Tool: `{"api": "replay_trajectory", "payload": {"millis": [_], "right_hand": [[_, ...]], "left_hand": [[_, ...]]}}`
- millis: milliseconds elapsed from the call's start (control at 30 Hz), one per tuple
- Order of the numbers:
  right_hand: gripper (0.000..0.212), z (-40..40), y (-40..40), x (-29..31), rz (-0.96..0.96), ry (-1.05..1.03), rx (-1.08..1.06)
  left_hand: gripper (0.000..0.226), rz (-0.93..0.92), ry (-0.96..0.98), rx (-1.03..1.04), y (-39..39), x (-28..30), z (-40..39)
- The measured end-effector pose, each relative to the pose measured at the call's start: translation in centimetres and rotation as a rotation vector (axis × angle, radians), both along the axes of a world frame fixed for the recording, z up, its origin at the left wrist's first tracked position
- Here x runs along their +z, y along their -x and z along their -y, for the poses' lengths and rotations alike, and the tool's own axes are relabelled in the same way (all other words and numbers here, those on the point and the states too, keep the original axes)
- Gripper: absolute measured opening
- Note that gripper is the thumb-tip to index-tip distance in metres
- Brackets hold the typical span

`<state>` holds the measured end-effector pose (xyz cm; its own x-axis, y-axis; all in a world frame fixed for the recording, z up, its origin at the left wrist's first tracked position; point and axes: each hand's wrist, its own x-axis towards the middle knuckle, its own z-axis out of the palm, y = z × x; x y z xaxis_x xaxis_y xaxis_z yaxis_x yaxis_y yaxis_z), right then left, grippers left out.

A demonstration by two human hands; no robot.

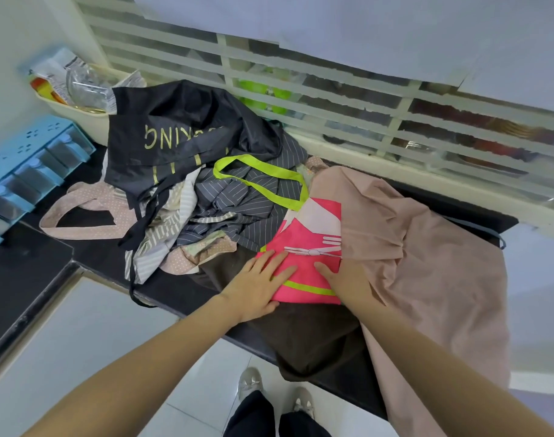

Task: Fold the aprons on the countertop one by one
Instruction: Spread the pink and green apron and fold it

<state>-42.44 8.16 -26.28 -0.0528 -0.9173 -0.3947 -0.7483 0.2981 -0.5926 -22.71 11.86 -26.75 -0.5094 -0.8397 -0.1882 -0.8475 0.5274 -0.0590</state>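
Pink apron (307,266) lies on countertop (174,288) edge w/ long axis running away from person, both hands flat on near end, fingers spread — left hand (256,288) at left edge, right hand (345,285) at right edge by beige apron (426,247).

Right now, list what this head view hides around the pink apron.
- Right hand: its outer side sits under the beige apron.
- Pink apron: right edge covered by the beige apron.
- Black apron: gold lettering broken by folds, unreadable.
- Brown apron: upper part lies beneath the pink apron.
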Motion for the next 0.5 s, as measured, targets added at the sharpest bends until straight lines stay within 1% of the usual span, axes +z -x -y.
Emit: {"api": "replay_trajectory", "payload": {"millis": [33,67,100,167,200,233,267,300,367,433,467,500], "right_hand": [[0.066,-0.2,0.0,0.5,-0.144,0.056,0.059],[0.065,-0.5,0.0,1.2,-0.286,0.154,0.132],[0.066,-0.9,0.1,1.8,-0.402,0.293,0.238],[0.069,-1.5,0.4,1.7,-0.519,0.527,0.53],[0.072,-1.8,0.5,1.2,-0.557,0.592,0.672],[0.075,-2.0,0.6,0.7,-0.583,0.599,0.78],[0.077,-2.1,0.7,0.4,-0.603,0.546,0.83],[0.076,-1.9,0.6,0.6,-0.607,0.489,0.831],[0.066,-0.8,0.7,1.2,-0.561,0.37,0.829],[0.052,0.8,1.0,2.5,-0.401,0.233,0.816],[0.05,1.6,1.2,3.2,-0.318,0.145,0.818],[0.054,2.2,1.3,3.9,-0.264,0.04,0.828]], "left_hand": [[0.089,0.02,-0.031,0.006,0.3,0.2,0.4],[0.087,0.04,-0.057,0.001,0.6,0.2,0.7],[0.084,0.084,-0.117,0.012,0.9,0.4,1.0],[0.082,0.105,-0.157,0.027,1.2,1.0,1.5],[0.081,0.095,-0.155,0.019,1.1,1.3,1.8],[0.078,0.068,-0.183,0.024,0.9,1.4,2.1],[0.076,0.011,-0.225,0.03,0.8,1.8,2.5],[0.073,-0.06,-0.28,0.038,0.5,2.3,3.1],[0.069,-0.243,-0.398,0.137,0.0,3.5,4.1],[0.059,-0.413,-0.602,0.284,-0.6,4.5,4.8],[0.053,-0.501,-0.737,0.349,-1.0,4.8,5.0],[0.047,-0.586,-0.873,0.41,-1.3,5.1,5.0]]}}
